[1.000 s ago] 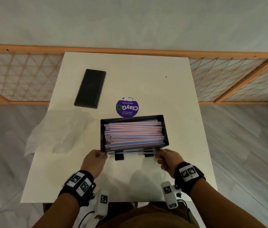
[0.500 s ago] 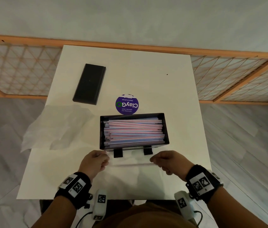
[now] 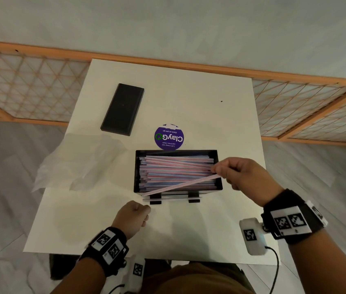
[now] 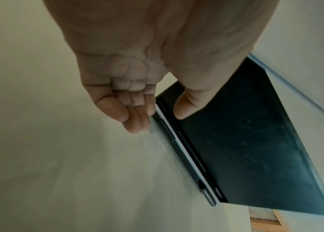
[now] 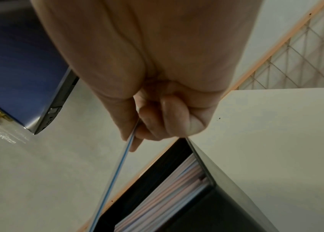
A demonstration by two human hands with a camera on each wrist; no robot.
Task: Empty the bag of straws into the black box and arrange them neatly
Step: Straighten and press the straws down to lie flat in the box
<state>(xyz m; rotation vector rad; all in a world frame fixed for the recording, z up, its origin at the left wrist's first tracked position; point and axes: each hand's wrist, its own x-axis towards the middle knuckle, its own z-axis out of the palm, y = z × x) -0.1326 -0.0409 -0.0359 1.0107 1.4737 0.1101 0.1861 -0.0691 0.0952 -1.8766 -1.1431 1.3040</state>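
On the white table [image 3: 210,102], the black box [image 3: 219,172] sits packed with striped straws [image 3: 174,168]; the emptied clear bag [image 3: 76,162] lies left of it. Over the box's right end, the right hand [image 3: 242,175] pinches one straw [image 3: 180,185] slanting across the box. Just before the box's near left corner, the left hand [image 3: 132,217] hangs loosely curled, holding nothing.

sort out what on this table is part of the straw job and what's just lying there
Part of the job:
black box
straws
loose straw in the right hand
empty bag

Just lying about:
black slab
purple sticker
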